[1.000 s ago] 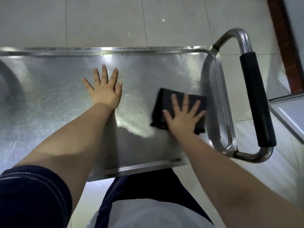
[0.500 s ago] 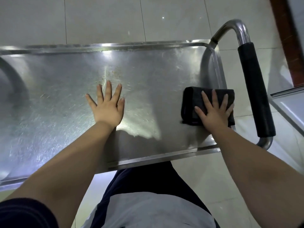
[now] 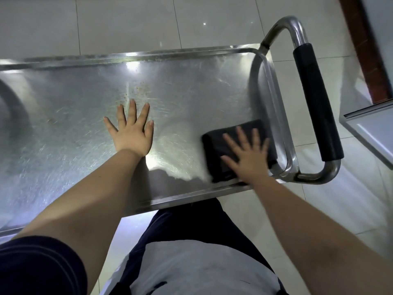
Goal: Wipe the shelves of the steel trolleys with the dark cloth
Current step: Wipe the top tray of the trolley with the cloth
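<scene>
A worker's right hand (image 3: 247,155), fingers splayed, presses the dark cloth (image 3: 231,150) into the shelf's (image 3: 191,92) near corner; left hand (image 3: 131,133) flat, fingers apart. Brown specks (image 3: 139,90) farther in risk being missed.

The person wears a top (image 3: 191,265) with a pale grey front panel, bordered by dark navy fabric on its left, right and far sides. A dark navy short sleeve (image 3: 38,267) at the near left carries faint thin lines curving across it. Both forearms, the left hand (image 3: 133,133) and the right hand (image 3: 246,155) are bare.
</scene>
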The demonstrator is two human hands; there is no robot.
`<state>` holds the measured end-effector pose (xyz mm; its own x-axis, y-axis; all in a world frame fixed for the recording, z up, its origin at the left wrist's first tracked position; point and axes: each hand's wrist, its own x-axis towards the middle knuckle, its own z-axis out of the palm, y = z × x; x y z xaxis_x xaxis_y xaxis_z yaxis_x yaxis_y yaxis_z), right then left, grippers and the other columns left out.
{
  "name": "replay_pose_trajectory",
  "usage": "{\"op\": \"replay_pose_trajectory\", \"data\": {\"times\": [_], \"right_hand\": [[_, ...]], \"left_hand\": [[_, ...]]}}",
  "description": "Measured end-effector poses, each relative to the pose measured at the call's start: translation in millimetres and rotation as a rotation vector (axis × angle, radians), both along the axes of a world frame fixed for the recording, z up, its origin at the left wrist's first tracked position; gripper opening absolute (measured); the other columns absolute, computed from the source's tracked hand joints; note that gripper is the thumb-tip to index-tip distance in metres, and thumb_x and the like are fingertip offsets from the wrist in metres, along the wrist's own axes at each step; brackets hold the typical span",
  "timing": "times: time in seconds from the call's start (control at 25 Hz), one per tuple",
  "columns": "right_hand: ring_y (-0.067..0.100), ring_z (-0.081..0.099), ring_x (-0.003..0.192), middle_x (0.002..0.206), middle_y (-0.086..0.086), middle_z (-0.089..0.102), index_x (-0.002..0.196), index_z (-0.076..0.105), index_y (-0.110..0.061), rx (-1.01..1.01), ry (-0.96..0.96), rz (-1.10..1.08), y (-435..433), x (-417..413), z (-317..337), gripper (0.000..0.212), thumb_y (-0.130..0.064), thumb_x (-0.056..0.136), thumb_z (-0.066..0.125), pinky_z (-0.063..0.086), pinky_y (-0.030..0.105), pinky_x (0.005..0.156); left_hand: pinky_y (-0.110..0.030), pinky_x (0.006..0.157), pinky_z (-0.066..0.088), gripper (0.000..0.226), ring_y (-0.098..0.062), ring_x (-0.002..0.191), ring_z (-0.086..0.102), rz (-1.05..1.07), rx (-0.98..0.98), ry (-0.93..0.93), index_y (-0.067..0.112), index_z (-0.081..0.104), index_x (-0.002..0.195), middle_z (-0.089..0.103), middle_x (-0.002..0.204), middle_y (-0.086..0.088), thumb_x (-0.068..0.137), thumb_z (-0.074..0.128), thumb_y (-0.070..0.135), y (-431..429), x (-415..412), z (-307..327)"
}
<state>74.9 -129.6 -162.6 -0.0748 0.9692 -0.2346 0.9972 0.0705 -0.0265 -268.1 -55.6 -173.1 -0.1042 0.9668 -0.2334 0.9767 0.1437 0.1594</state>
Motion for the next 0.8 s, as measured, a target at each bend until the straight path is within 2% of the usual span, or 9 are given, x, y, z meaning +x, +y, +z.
{"op": "replay_pose_trajectory", "data": {"times": [0.08, 0.16, 0.24, 0.36, 0.44, 0.56, 0.68, 0.8], "right_hand": [[0.038, -0.013, 0.147, 0.164, -0.010, -0.009, 0.142, -0.013, -0.061, -0.068, -0.027, -0.212, -4.1, 49.9, 3.8, 0.069, -0.083, 0.079, 0.005, -0.005, 0.068, 0.112], [0.042, -0.015, 0.146, 0.163, -0.007, -0.014, 0.140, -0.019, -0.060, -0.081, -0.038, -0.296, -10.5, 40.3, 5.2, 0.070, -0.083, 0.078, 0.002, -0.006, 0.070, 0.110], [0.049, -0.011, 0.145, 0.163, -0.004, -0.012, 0.144, -0.012, -0.056, -0.055, -0.027, -0.164, -18.1, -19.1, 0.5, 0.073, -0.082, 0.080, 0.011, -0.007, 0.074, 0.107], [0.051, 0.001, 0.145, 0.164, 0.000, 0.010, 0.149, 0.015, -0.051, 0.006, 0.060, 0.166, -38.5, -119.4, -2.9, 0.071, -0.078, 0.085, 0.029, 0.001, 0.076, 0.106], [0.047, 0.005, 0.146, 0.163, -0.003, 0.018, 0.148, 0.024, -0.050, 0.044, 0.089, 0.246, -42.2, -134.9, -2.6, 0.067, -0.076, 0.087, 0.032, 0.004, 0.075, 0.107], [0.040, 0.003, 0.149, 0.163, -0.010, 0.010, 0.148, 0.019, -0.054, 0.073, 0.069, 0.173, -34.5, -69.9, -2.1, 0.068, -0.078, 0.085, 0.026, 0.005, 0.071, 0.110], [0.035, -0.010, 0.149, 0.163, -0.012, -0.009, 0.144, -0.008, -0.059, -0.007, -0.044, -0.110, -29.5, 32.8, -0.2, 0.070, -0.083, 0.081, 0.008, -0.002, 0.067, 0.112], [0.036, -0.018, 0.146, 0.163, -0.010, -0.015, 0.141, -0.022, -0.059, -0.084, -0.090, -0.195, -26.2, 69.5, 3.8, 0.070, -0.084, 0.077, -0.010, -0.006, 0.067, 0.112]], "left_hand": [[-0.064, 0.110, -0.017, 0.055, -0.028, 0.150, -0.011, -0.003, -0.004, 0.004, 0.046, 0.002, 0.153, -0.006, 0.164, 0.006, 0.099, 0.006, 0.056, 0.0, 2.8, 0.4], [-0.064, 0.110, -0.016, 0.055, -0.029, 0.150, -0.011, -0.001, -0.004, 0.009, 0.046, 0.002, 0.153, -0.005, 0.164, 0.005, 0.099, 0.006, 0.056, -0.4, 4.8, 0.5], [-0.065, 0.110, -0.015, 0.055, -0.030, 0.150, -0.011, 0.005, -0.004, 0.015, 0.045, 0.003, 0.153, -0.005, 0.164, 0.004, 0.099, 0.006, 0.056, -0.5, 4.7, 1.2], [-0.066, 0.110, -0.014, 0.054, -0.030, 0.150, -0.011, 0.003, -0.008, 0.026, 0.044, 0.002, 0.153, -0.005, 0.164, 0.003, 0.100, 0.008, 0.053, -2.2, 2.6, 2.4], [-0.067, 0.110, -0.014, 0.054, -0.030, 0.150, -0.011, -0.008, -0.019, 0.027, 0.044, 0.001, 0.153, -0.006, 0.164, 0.003, 0.101, 0.008, 0.052, -2.8, 0.1, 3.7], [-0.067, 0.110, -0.014, 0.054, -0.030, 0.150, -0.012, -0.025, -0.027, 0.015, 0.043, 0.001, 0.154, -0.006, 0.164, 0.003, 0.101, 0.009, 0.052, -2.2, -1.3, 5.4], [-0.067, 0.110, -0.014, 0.055, -0.030, 0.150, -0.011, -0.026, -0.024, 0.017, 0.044, 0.002, 0.154, -0.005, 0.164, 0.003, 0.100, 0.009, 0.053, -1.4, 2.1, 4.5], [-0.067, 0.110, -0.013, 0.055, -0.030, 0.150, -0.011, -0.016, -0.007, 0.027, 0.044, 0.002, 0.154, -0.005, 0.164, 0.003, 0.100, 0.007, 0.054, -1.1, 6.2, 2.3]]}}
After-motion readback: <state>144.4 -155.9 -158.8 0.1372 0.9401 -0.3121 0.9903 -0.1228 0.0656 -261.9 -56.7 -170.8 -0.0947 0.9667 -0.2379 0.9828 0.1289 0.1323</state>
